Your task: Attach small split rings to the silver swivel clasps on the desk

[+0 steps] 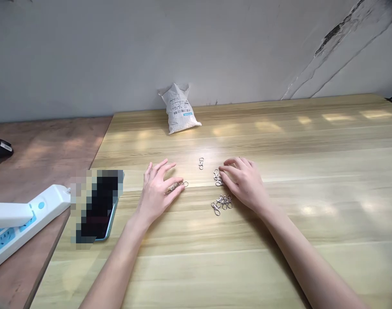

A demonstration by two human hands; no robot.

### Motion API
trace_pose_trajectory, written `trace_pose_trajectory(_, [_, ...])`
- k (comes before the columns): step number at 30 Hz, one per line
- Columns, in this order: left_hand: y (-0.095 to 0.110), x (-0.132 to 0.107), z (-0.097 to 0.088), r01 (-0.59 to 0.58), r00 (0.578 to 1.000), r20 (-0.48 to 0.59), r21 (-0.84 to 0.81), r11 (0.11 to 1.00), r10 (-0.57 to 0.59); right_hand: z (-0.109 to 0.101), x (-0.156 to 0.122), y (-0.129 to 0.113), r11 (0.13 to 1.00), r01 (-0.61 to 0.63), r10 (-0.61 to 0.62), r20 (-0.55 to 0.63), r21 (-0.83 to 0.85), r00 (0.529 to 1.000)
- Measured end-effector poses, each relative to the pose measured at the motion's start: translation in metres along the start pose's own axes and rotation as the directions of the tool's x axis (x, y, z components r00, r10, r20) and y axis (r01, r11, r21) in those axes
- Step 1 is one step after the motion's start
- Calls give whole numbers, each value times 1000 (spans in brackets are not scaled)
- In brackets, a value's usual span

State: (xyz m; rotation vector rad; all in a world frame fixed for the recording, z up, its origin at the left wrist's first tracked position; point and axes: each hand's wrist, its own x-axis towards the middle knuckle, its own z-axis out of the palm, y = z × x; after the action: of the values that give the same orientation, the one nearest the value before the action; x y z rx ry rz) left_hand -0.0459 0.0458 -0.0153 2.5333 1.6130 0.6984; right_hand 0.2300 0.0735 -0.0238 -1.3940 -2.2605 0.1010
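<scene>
My left hand point(159, 193) lies flat on the pale wooden table point(279, 257), its fingertips resting on a small cluster of silver swivel clasps point(176, 187). My right hand point(244, 180) rests with its fingertips against another few clasps point(217, 177). Just below those fingers sits a tangled pile of the same metal clasps point(222, 202). A single clasp point(201, 163) lies apart, between my hands and farther forward. Neither hand visibly grips anything.
A white plastic mailing bag point(179, 109) leans against the wall at the table's far edge. A smartphone point(99, 206), pixelated on screen, lies near the left edge. A white power strip point(22, 223) sits on a darker wooden surface point(44, 163) to the left.
</scene>
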Motion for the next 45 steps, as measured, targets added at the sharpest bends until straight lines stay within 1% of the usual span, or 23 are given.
trace_pose_trajectory(4, [-2,-1,1,-23,999,-22,22,999,23,-3,2,-1,997,66,-65,49,-27,997])
trace_pose_trajectory(7, [-1,-1,3,-65,997,-40,48,997,67,-5,2,0,994,95,-89,93,-61,992])
trace_pose_trajectory(11, [2,1,6,-122,989,-79,88,989,129,-6,2,0,981,151,-139,106,-120,985])
trace_pose_trajectory(15, [5,2,8,-117,986,-112,85,989,126,-6,6,-2,963,210,-196,94,-167,976])
trace_pose_trajectory(19, [6,1,8,-77,990,-121,25,997,79,-7,7,-6,956,237,-223,96,-174,970])
trace_pose_trajectory(22, [6,0,7,-46,988,-152,-40,998,39,-8,6,-11,962,222,-208,101,-156,973])
trace_pose_trajectory(24, [6,0,7,-34,988,-154,-79,996,21,-8,6,-16,966,209,-195,107,-150,975])
trace_pose_trajectory(27, [6,0,8,-18,991,-132,-117,993,2,-4,9,-25,963,217,-197,131,-162,972])
trace_pose_trajectory(31, [6,0,9,4,991,-132,-147,989,-24,4,14,-35,941,263,-239,134,-214,962])
trace_pose_trajectory(36, [5,0,9,2,989,-143,-191,982,-29,9,15,-38,910,317,-286,149,-266,947])
trace_pose_trajectory(40, [5,2,8,-30,989,-147,-259,965,-9,8,16,-38,924,264,-244,107,-277,964])
trace_pose_trajectory(45, [6,2,8,-50,992,-125,-322,946,10,7,19,-39,937,245,-224,111,-249,968])
